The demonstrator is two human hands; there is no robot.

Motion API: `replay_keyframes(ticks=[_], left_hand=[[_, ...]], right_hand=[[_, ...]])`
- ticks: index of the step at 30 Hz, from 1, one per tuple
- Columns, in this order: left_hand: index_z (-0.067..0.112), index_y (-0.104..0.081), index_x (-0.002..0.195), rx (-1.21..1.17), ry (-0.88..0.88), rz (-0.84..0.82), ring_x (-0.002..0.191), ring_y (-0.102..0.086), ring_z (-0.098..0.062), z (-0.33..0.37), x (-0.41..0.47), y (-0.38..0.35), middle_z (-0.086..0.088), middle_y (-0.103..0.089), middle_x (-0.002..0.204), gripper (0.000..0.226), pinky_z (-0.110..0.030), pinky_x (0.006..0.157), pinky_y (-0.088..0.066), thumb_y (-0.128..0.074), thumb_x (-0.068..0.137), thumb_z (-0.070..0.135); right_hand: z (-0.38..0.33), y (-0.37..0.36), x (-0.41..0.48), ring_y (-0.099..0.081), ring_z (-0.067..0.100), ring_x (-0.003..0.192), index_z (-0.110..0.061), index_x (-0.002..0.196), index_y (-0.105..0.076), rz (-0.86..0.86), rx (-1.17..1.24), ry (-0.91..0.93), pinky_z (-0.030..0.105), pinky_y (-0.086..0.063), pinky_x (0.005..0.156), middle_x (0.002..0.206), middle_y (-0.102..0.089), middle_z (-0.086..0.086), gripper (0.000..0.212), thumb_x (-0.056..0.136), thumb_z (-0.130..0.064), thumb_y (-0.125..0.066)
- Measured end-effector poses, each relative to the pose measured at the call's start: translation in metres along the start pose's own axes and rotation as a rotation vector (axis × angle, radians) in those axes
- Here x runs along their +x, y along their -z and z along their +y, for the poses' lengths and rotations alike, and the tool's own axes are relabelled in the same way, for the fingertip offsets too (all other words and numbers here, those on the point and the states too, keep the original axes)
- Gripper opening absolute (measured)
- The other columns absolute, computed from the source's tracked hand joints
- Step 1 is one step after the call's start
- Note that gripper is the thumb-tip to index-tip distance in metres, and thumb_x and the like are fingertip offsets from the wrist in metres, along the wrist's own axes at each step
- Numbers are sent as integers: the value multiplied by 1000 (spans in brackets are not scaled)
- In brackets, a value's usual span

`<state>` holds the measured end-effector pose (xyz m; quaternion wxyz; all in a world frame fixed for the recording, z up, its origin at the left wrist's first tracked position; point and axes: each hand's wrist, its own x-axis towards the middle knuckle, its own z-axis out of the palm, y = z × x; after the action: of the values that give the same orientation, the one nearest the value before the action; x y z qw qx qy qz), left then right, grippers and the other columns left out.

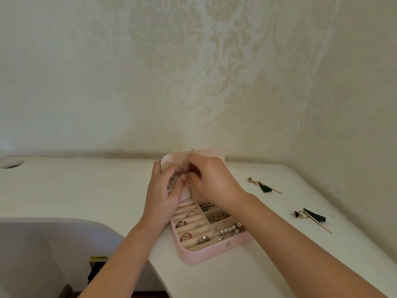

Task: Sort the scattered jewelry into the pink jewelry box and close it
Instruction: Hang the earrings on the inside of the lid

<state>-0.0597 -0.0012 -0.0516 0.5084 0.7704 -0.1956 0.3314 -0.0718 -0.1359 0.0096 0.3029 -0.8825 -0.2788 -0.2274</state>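
Observation:
The pink jewelry box (206, 253) lies open on the white desk, its lid (212, 153) raised against the wall. Its tray holds several rings (192, 213) in rolls and a pearl string (228, 230) in the right compartments. My left hand (163, 190) and my right hand (211, 179) meet in front of the lid and together pinch a small gold flower-shaped earring (188, 182). A silver dangling piece (172, 182) hangs on the lid by my left fingers. Two green tassel earrings (263, 187) (311, 218) lie on the desk to the right of the box.
The white desk (86, 190) ends at the patterned wall behind and on the right. It has a cable hole (11, 163) at far left and a curved cut-out front edge (107, 224), with dark items below it.

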Motion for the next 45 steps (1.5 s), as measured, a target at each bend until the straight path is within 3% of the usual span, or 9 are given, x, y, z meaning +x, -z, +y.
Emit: replay_keyframes(ticks=[5, 10, 15, 21, 26, 29, 35, 39, 45], left_hand=[[21, -60, 88, -28, 15, 5, 90, -50, 0, 1, 1, 1, 8, -48, 97, 26, -7, 71, -38, -47, 83, 43], [18, -61, 90, -55, 34, 9, 91, -51, -1, 1, 1, 2, 6, -49, 95, 31, -6, 75, -36, -45, 85, 44], [18, -61, 90, -63, 31, 9, 90, -51, 0, 2, 1, 3, 4, -50, 94, 30, -6, 74, -36, -46, 86, 43], [20, -64, 88, -135, 94, 26, 86, -55, -4, 1, 2, 3, 6, -55, 91, 13, -12, 74, -40, -55, 85, 29], [23, -64, 88, -168, 117, 44, 87, -56, -8, 0, 2, 3, 11, -56, 89, 26, -23, 77, -44, -54, 81, 46], [23, -65, 86, -185, 135, 52, 86, -57, -13, -1, 2, 4, 8, -57, 88, 27, -26, 78, -45, -57, 79, 49], [17, -68, 87, -205, 167, 35, 87, -57, -8, 2, 1, 3, 3, -58, 90, 21, -24, 78, -45, -62, 81, 36], [24, -69, 87, -233, 174, 9, 89, -58, -8, 5, 0, 4, 1, -59, 91, 5, -20, 79, -45, -64, 86, 26], [27, -67, 85, -231, 186, -5, 90, -58, -7, 6, 0, 5, -1, -60, 93, 14, -18, 81, -44, -63, 87, 14]], right_hand=[[3, 4, 5, -63, 11, 73, -14, 94, -66, 15, 445, -311, 18, -52, 74, 83, -67, 3, 24, 74, -5, -76], [7, 0, 1, -63, 4, 60, -11, 83, -68, 28, 765, -470, 14, -51, 65, 71, -67, 1, 18, 73, 3, -75], [3, -6, -2, -60, 9, 56, -6, 83, -69, 75, 954, -484, 16, -53, 60, 67, -66, 5, 10, 78, 2, -70], [0, -6, 2, -61, 4, 67, -14, 80, -67, 174, 601, -395, 16, -51, 67, 76, -68, -2, 9, 79, -6, -71], [4, 0, 0, -57, 3, 64, -11, 80, -69, 109, 225, -203, 16, -49, 64, 71, -64, -5, 6, 78, -5, -69], [4, -1, 0, -60, 13, 73, -9, 87, -73, 48, 6, -78, 23, -46, 68, 80, -67, 3, 9, 80, -7, -67], [8, 1, 1, -58, 15, 71, -7, 85, -75, 109, -37, 69, 20, -40, 65, 79, -66, 7, 8, 79, -9, -69], [12, 1, 1, -62, 16, 70, -8, 82, -75, 120, -51, 117, 23, -44, 64, 77, -67, 5, 10, 76, -13, -70], [13, 2, 0, -63, 14, 67, -11, 82, -76, 128, -106, 189, 24, -46, 58, 76, -68, 1, 12, 76, -18, -67]])
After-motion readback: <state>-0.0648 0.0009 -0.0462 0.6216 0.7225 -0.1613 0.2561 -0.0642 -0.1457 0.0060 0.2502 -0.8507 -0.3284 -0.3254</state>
